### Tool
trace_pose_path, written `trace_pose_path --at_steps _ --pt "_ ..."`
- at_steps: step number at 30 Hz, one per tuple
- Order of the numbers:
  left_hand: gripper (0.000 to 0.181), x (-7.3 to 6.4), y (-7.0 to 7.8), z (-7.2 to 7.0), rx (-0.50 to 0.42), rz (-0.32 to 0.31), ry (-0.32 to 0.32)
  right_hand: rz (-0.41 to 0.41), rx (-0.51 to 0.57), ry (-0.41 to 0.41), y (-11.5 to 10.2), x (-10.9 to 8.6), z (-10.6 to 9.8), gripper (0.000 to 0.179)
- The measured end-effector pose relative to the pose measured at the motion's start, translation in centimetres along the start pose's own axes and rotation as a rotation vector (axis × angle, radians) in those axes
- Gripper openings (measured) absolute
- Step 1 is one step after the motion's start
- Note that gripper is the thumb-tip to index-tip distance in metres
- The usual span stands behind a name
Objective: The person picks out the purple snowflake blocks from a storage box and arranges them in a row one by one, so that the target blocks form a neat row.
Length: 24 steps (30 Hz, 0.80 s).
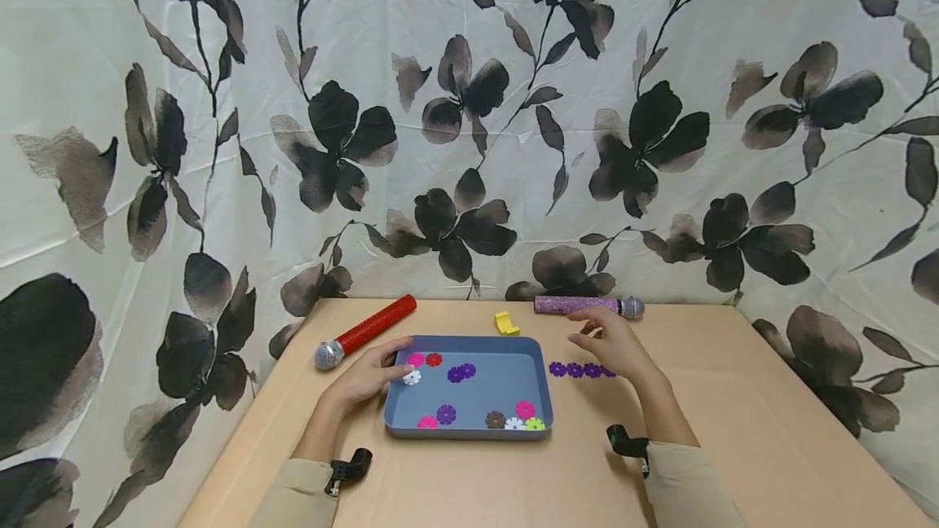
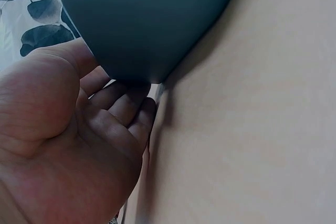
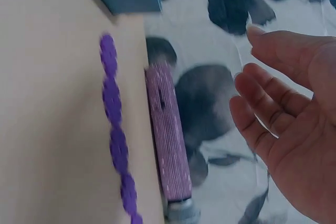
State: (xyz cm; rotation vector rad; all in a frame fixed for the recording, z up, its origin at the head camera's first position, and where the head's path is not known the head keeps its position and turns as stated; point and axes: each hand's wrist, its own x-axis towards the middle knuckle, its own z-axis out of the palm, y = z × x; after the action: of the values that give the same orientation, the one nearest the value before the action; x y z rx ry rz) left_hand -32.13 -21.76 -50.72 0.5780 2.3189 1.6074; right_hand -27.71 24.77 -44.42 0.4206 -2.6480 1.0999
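At the left side of a blue-grey tray (image 1: 477,433), my left hand (image 1: 367,373) grips the rim, thumb over the edge and fingers curled beneath it (image 2: 121,103). Flower-shaped plastic discs lie inside: purple ones (image 1: 460,373), a red one (image 1: 434,359), a brown one (image 1: 495,420), a lime one (image 1: 535,424), plus several pink and white ones. Right of the tray, a row of purple discs (image 1: 575,369) lies on the table, partly behind my right hand (image 1: 616,345). That hand hovers above the row with loosely bent fingers and holds nothing (image 3: 304,108).
A red glittery microphone (image 1: 376,326) lies beyond the tray's left corner. A purple glittery microphone (image 1: 579,305) lies along the table's back edge, behind my right hand. Between them sits a small yellow piece (image 1: 506,323). A floral curtain (image 1: 455,145) hangs behind the table (image 1: 734,414).
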Motion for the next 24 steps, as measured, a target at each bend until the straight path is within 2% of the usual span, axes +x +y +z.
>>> trace_pose_path --at_steps 13,24 --pt "0.066 1.0 -0.1 -0.1 -0.047 -0.006 -0.006 -0.105 0.053 -0.102 -3.3 2.3 4.9 0.034" --pt "0.067 1.7 -0.4 -0.2 0.000 0.018 -0.005 -0.183 0.047 -0.173 -4.5 3.0 8.1 0.032"
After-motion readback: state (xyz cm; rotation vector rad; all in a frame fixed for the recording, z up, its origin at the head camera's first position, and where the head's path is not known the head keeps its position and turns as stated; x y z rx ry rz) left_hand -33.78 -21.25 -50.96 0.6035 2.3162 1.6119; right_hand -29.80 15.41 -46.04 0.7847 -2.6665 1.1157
